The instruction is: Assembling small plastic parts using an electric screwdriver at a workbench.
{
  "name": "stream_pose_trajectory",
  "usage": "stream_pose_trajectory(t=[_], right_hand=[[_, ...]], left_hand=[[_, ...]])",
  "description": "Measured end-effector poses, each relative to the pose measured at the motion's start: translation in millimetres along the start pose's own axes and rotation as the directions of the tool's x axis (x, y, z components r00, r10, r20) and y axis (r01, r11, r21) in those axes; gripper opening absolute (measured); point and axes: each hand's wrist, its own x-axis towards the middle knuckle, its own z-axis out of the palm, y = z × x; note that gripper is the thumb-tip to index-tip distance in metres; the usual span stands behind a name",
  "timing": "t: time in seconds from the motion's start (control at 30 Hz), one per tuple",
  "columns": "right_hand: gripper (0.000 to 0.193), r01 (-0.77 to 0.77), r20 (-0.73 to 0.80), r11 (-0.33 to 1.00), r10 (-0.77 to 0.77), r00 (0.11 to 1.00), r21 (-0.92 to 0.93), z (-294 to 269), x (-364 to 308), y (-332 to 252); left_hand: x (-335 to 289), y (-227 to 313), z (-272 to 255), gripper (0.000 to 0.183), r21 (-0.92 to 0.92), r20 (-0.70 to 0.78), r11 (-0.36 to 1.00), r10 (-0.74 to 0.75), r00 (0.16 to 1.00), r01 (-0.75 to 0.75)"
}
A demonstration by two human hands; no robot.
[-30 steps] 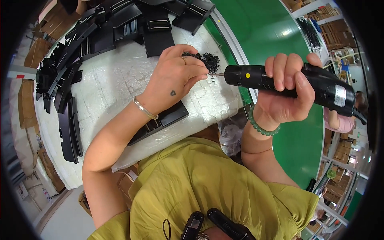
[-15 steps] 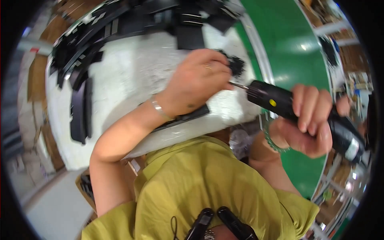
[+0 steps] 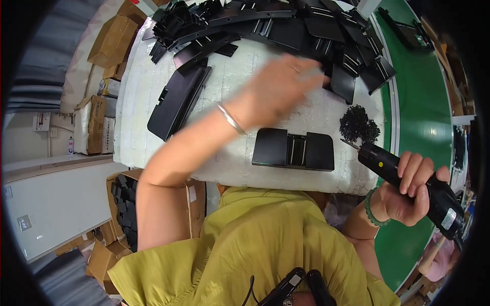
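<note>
My right hand (image 3: 408, 196) is wrapped round a black electric screwdriver (image 3: 378, 163) with a yellow dot, its bit aimed left. Just past the tip lies a heap of small black screws (image 3: 359, 124). My left hand (image 3: 278, 92), smeared by motion, reaches over the white padded work surface (image 3: 229, 168) toward black plastic parts (image 3: 343, 84) at the back. Whether its fingers hold anything cannot be made out. Between my arms, near the front edge, a flat black plastic panel (image 3: 270, 148) with metal rods across its middle recess lies by itself.
More black panels (image 3: 286, 33) are piled along the back. A long dark part (image 3: 178, 102) rests at the left, with loose small black pieces (image 3: 178, 23) behind it. To the right runs a green surface (image 3: 423, 102). Cardboard boxes (image 3: 115, 41) stand at the left.
My left hand has left the screwdriver bit and moved to the back parts. The panel partly hidden under my left arm now shows fully. The view has shifted; the screwdriver stays gripped.
</note>
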Motion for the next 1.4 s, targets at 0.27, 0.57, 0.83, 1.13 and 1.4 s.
stream_pose_trajectory(t=[0.27, 0.57, 0.83, 1.13, 1.4], right_hand=[[0.035, 0.003, -0.02, 1.0, -0.003, 1.0, -0.009, 0.8, -2.2, -6.0], [0.036, -0.024, -0.006, 0.999, 0.024, 1.0, -0.035, -5.0, -4.2, -11.9], [0.042, -0.059, 0.089, 0.998, 0.058, 0.994, 0.017, -3.4, 0.4, -2.6], [0.048, -0.079, 0.104, 0.997, 0.078, 0.992, 0.006, -10.0, -3.5, -9.8], [0.048, -0.092, 0.166, 0.995, 0.087, 0.982, 0.022, -19.6, -5.4, -11.7]], left_hand=[[-44.6, -104.6, -31.1, 0.039, 0.584, 0.356, 0.809, -0.333, 0.873, 0.07], [-38.3, -44.1, -47.5, 0.037, -0.599, 0.312, 0.438, -0.643, 0.699, 0.67], [-46.8, -5.1, -39.8, 0.03, -0.697, 0.433, 0.271, -0.578, 0.692, 0.663], [-46.3, -12.5, -22.6, 0.04, -0.031, 0.259, 0.955, -0.277, 0.925, 0.295], [-32.9, 34.9, -32.9, 0.027, -0.669, 0.431, 0.299, -0.59, 0.683, 0.68]])
